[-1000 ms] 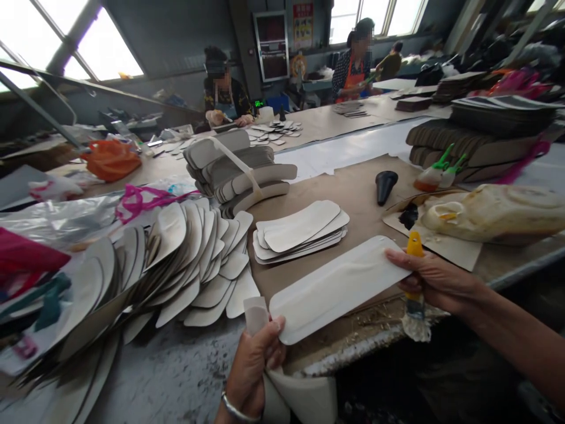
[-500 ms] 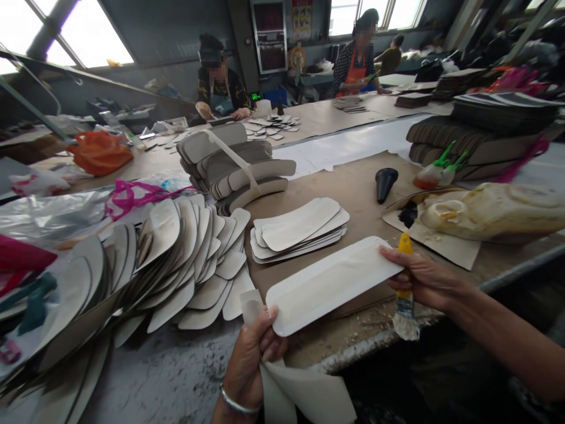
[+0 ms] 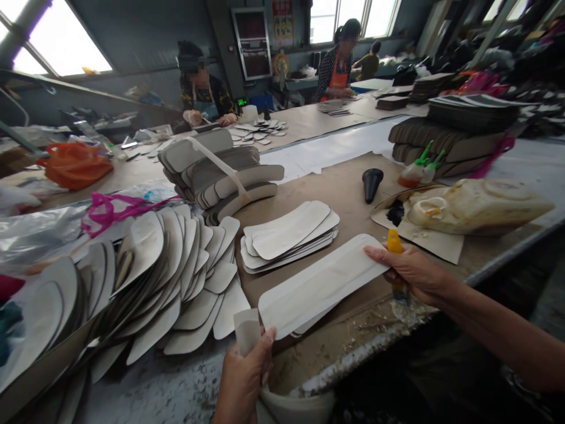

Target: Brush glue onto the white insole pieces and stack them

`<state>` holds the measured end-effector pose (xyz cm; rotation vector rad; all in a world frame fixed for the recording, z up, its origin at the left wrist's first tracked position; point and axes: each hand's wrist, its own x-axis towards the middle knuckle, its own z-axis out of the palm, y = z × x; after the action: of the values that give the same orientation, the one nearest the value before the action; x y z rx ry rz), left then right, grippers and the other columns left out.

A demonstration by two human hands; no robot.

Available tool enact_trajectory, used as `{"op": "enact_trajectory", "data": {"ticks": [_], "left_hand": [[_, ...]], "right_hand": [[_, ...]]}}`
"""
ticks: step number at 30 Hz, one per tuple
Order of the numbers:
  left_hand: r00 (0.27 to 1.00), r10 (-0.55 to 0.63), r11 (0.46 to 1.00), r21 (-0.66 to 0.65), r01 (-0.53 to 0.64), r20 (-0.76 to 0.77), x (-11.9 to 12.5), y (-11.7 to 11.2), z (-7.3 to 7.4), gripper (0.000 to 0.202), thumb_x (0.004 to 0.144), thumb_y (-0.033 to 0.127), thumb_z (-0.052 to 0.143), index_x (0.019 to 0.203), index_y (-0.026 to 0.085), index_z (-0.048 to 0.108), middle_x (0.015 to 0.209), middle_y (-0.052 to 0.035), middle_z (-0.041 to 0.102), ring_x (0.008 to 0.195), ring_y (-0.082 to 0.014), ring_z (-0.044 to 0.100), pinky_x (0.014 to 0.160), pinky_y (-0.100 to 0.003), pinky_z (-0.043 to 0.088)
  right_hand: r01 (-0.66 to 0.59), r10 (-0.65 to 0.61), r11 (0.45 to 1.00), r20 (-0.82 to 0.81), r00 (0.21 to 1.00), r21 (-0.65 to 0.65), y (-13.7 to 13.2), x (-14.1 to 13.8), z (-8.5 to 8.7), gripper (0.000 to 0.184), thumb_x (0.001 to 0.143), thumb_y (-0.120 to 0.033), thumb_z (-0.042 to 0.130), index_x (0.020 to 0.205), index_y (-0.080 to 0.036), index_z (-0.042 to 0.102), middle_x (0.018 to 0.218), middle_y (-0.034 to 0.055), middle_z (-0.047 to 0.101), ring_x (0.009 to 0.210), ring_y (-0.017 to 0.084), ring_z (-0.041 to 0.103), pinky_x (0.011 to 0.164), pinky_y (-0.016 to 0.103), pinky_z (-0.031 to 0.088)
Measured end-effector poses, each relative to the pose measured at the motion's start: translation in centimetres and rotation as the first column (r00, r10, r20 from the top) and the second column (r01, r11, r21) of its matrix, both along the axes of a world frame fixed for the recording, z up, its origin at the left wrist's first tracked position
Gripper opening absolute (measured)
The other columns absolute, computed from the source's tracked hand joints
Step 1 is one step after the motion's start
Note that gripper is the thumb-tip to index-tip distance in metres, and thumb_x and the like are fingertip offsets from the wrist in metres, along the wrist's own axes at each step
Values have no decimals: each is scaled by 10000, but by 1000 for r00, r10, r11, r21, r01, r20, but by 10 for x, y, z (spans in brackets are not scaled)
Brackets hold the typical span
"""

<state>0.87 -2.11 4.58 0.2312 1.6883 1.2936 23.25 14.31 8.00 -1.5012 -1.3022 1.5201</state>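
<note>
Head view: a long workbench [image 3: 154, 386] runs across the scene, partly covered by a brown sheet [image 3: 348, 171]. A broad fan of pale pieces [image 3: 176, 271] spreads over its left side; behind that stands a strapped bundle [image 3: 223, 171], and at the right lies a yellowed jug [image 3: 489, 206] on its side. One long pale panel [image 3: 320, 285] spans the two hands above the sheet near the bench's front edge, just in front of a low stack [image 3: 291, 229], another piece showing beneath it. The right hand [image 3: 417, 271] grips the panel's far end, also grasping a yellow-handled brush [image 3: 394, 240]. The left hand [image 3: 245, 374] is closed on a pale strip [image 3: 247, 328], its thumb against the panel's near corner.
</note>
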Motion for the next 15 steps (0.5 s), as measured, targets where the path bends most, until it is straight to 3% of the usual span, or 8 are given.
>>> {"op": "enact_trajectory", "data": {"ticks": [5,8,10,12,15], "left_hand": [[993,68,990,133,-54,-101,-19,37,18,368,555,398,729,590,149,460,382,92,364,362,-36,294,364,-177,222],[984,106,976,203,-76,-144,-38,70,28,355,549,367,731,584,157,448,388,86,388,362,-41,317,354,-177,237],[977,125,971,226,-85,-171,-49,92,30,342,532,351,732,605,157,460,382,88,397,355,-46,329,345,-177,244],[970,128,972,221,-81,-206,-58,110,27,328,518,337,726,587,158,460,366,82,402,336,-51,335,329,-178,244],[952,113,983,174,-65,-283,-66,127,18,309,513,335,706,526,161,450,342,58,406,301,-68,344,301,-192,244]], "right_hand": [[-100,100,994,13,995,41,38,-19,10,449,610,-520,665,556,-184,372,426,-83,333,369,30,264,340,175,166],[-197,169,967,173,970,162,72,-38,17,428,661,-531,611,557,-186,379,429,-69,364,365,41,298,348,188,211],[-305,167,915,443,881,262,96,-51,17,417,720,-541,540,558,-179,410,452,-38,430,385,62,369,373,199,266],[-417,105,856,686,720,307,117,-63,14,425,764,-536,485,555,-167,460,494,6,506,443,97,464,419,211,319],[-500,54,814,819,572,296,139,-75,7,417,798,-481,469,550,-152,533,538,67,571,579,175,567,501,241,369]]}}
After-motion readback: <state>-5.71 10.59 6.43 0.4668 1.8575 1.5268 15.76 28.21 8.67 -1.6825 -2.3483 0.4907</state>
